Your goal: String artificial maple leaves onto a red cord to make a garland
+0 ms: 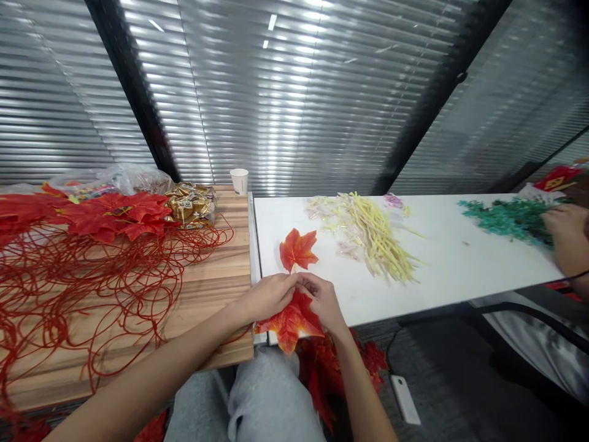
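Note:
Both my hands meet at the near left corner of the white table, fingers pinched together. My left hand (276, 293) grips the stem area of an artificial maple leaf (289, 322), red with orange-yellow edges, which hangs toward me below the fingers. My right hand (323, 299) pinches at the same spot, its fingertips touching the left ones. A second, smaller maple leaf (298, 250) lies just beyond the fingers on the white surface, its pale stem running toward them. Whether the two stems are joined is hidden by my fingers.
A wooden table (230, 264) on the left bears tangled red cords (115, 282), red leaves (115, 215), gold packets (191, 205) and a paper cup (239, 182). On the white table (442, 276) lie yellow strips (375, 239) and green foliage (506, 220), near another person's hand (568, 236).

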### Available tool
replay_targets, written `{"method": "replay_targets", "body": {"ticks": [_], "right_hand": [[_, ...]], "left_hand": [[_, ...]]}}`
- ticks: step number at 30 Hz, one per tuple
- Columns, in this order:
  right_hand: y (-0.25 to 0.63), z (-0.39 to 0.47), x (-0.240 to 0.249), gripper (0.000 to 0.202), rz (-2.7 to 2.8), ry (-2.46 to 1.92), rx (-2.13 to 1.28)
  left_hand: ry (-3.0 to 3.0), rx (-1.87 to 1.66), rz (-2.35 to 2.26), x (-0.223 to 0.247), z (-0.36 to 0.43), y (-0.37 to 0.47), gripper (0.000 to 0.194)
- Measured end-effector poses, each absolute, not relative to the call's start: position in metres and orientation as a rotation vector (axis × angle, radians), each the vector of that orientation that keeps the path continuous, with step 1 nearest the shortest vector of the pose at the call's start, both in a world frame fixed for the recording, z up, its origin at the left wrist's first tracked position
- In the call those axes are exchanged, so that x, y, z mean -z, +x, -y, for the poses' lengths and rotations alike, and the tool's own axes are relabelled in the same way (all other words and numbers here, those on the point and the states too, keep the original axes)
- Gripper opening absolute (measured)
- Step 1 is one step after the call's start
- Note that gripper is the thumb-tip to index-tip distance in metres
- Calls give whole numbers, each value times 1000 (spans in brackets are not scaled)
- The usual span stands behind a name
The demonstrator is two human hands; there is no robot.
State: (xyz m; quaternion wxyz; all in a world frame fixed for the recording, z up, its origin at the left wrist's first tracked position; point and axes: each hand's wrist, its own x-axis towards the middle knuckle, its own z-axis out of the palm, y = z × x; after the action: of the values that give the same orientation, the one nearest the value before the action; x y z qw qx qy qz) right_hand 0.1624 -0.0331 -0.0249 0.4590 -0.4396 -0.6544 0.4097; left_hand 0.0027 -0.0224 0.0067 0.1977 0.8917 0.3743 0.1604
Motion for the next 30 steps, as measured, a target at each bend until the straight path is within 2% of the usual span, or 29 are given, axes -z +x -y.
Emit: {"method": "replay_targets", "body": {"ticks": [10, 20, 25, 30], "right_hand": [[162, 31, 28, 29, 1563, -1035, -1010], [166, 27, 34, 32, 1507, -1016, -1042], [167, 26, 35, 35, 1494, -1020, -1050], [164, 27, 30, 26, 1412, -1012, -1070]], "left_hand": [[2325, -588, -946, -4, 17, 0, 23], [2080, -781, -976, -7, 15, -1, 17], [1968, -855, -955, -4, 12, 0, 23], [1909, -846, -925, -6, 13, -1, 18]]}}
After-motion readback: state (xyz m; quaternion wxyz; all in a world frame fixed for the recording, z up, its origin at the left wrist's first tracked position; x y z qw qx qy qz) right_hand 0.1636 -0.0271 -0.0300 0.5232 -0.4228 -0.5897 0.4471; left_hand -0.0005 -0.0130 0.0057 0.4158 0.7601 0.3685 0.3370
